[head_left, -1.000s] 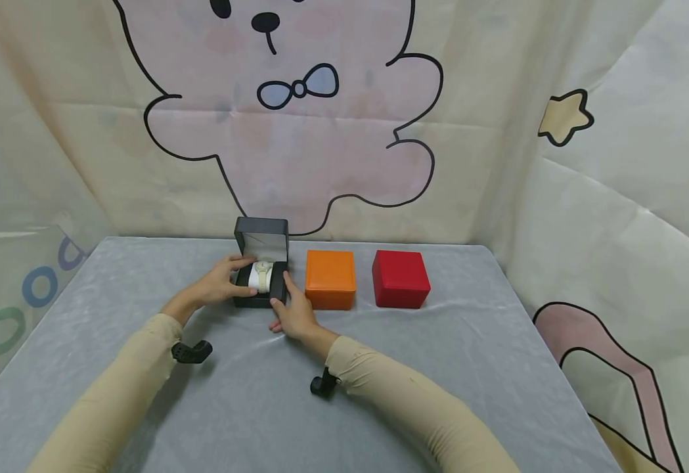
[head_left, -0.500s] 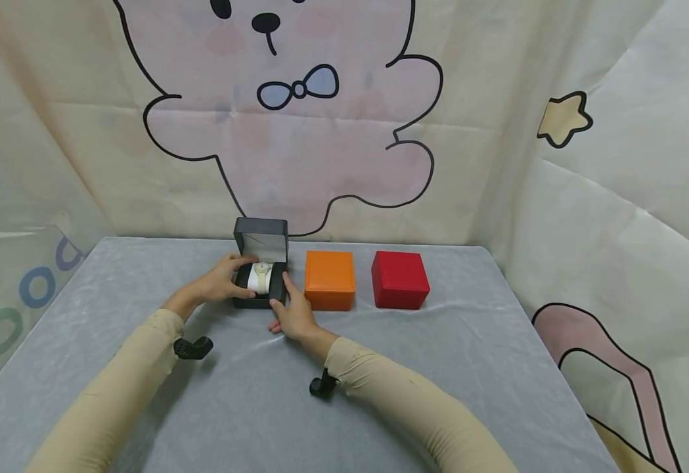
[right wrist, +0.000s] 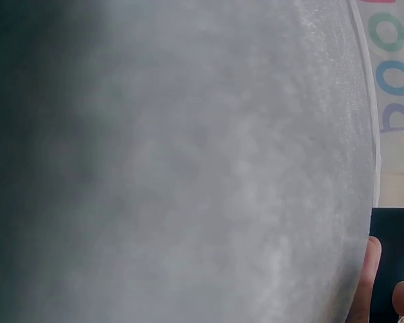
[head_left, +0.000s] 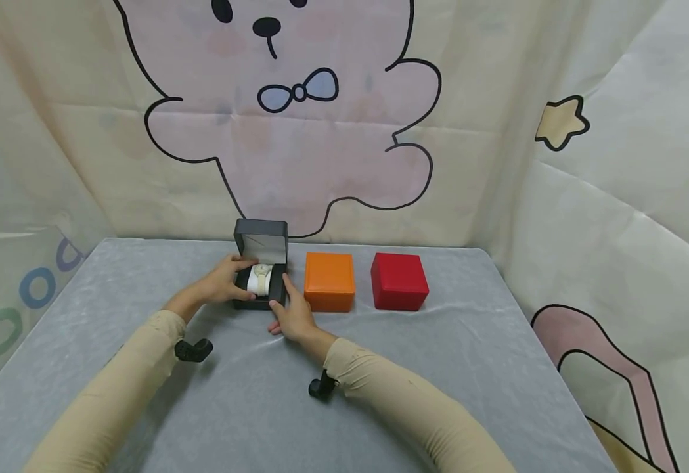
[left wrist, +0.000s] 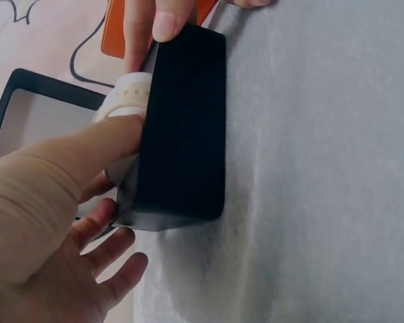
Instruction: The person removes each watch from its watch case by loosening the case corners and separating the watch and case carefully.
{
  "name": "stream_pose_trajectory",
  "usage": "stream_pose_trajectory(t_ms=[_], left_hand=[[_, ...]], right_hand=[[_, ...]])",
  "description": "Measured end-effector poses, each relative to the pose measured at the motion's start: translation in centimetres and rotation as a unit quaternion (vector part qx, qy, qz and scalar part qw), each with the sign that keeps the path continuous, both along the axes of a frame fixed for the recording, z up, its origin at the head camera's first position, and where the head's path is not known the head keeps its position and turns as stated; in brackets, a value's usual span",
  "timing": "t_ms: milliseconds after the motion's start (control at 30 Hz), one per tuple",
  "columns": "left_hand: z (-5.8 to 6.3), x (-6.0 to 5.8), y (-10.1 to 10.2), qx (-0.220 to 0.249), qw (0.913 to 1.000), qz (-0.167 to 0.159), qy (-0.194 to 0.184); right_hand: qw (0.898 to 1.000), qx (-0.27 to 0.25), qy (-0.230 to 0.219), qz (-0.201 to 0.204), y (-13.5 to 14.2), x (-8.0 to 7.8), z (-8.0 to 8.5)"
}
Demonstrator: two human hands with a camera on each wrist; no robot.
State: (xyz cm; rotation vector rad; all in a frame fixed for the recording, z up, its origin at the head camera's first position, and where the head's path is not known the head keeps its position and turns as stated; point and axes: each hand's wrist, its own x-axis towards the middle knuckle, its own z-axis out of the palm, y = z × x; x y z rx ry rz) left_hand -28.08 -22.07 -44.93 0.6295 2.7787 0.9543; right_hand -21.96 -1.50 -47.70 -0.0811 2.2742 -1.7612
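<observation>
A dark watch box stands near the far edge of the table with its lid raised. Inside it sits a white cushion with a cream-strapped watch around it. My left hand reaches in from the left, pinching the cushion between thumb and forefinger; in the left wrist view the thumb lies beside the watch strap and the other fingers spread outside the box. With thumb at the front and forefinger along the right side, my right hand holds the box. The right wrist view catches only a dark box corner.
An orange box stands just right of the watch box, and a red box farther right; both have their lids down. A grey cloth covers the table. Printed curtains hang behind and at the sides.
</observation>
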Motion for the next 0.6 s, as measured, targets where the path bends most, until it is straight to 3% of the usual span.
stream_pose_trajectory(t_ms=[333,600], left_hand=[[0.39,0.04,0.67,-0.048,0.9982,0.003,0.036],[0.09,0.22,0.41,0.003,0.9996,0.019,0.021]], right_hand=[[1.000,0.012,-0.003,0.002,-0.04,0.20,0.11],[1.000,0.008,0.001,0.001,-0.08,0.23,0.05]])
